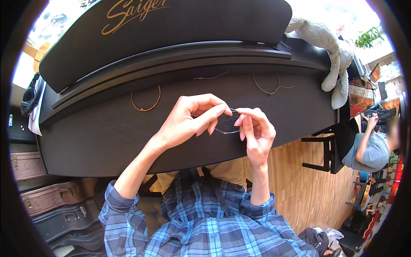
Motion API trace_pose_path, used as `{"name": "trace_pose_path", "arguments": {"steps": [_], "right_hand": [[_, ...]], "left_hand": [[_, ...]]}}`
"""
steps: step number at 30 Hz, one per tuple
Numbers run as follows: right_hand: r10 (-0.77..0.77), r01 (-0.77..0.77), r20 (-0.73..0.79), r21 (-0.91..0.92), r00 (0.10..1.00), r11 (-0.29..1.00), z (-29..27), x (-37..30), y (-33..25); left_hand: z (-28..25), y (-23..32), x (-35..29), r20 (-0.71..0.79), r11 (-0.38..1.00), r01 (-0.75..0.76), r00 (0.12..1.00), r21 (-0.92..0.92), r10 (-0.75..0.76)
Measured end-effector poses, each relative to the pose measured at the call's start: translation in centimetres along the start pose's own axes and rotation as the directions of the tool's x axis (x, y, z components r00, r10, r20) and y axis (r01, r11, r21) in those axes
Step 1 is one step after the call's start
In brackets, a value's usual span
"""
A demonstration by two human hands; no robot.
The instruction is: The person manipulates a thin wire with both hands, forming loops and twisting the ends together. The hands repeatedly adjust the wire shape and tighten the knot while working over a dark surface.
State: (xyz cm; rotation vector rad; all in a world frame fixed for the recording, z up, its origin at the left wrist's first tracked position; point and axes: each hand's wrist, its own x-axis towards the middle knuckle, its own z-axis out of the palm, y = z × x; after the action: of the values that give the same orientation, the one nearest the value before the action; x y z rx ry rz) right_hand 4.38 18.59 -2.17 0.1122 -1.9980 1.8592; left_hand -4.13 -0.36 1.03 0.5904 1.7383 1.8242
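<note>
Over the dark closed lid of a piano (94, 141), my two hands hold a thin, pale, wire-like bracelet (225, 132) between them. My left hand (184, 120) pinches its upper strand between thumb and fingertips. Close beside it, my right hand (258, 136) grips the other side, fingers curled inward. The loop's lower part shows below and between the fingers. Farther back on the lid lie a brown bracelet (144, 110) at left and a thin tan loop with a loose tail (267, 92) at right. A short loose strand (212, 77) rests between them.
A black music stand (180, 25) rises at the back. A grey plush toy (336, 60) drapes over the right end. Headphones (31, 100) and stacked instrument cases (55, 199) are at left. Past a dark chair (327, 154) at right, another person (368, 147) sits.
</note>
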Motion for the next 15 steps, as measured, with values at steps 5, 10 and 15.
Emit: {"name": "trace_pose_path", "arguments": {"steps": [5,10,15], "right_hand": [[-0.014,0.014,-0.016,-0.045,1.000,0.999,0.15,-0.05,0.15],[-0.017,0.014,-0.030,-0.077,0.999,0.997,0.08,-0.07,0.19],[0.005,-0.007,-0.017,-0.097,1.000,0.995,-0.02,-0.14,0.18]], "left_hand": [[-0.11,-0.16,0.00,-0.007,1.000,0.013,1.000,-0.011,-0.013],[-0.01,-0.41,0.10,0.002,0.999,0.021,1.000,-0.031,-0.021],[0.23,-0.39,0.05,-0.019,1.000,0.013,1.000,-0.004,-0.013]]}}
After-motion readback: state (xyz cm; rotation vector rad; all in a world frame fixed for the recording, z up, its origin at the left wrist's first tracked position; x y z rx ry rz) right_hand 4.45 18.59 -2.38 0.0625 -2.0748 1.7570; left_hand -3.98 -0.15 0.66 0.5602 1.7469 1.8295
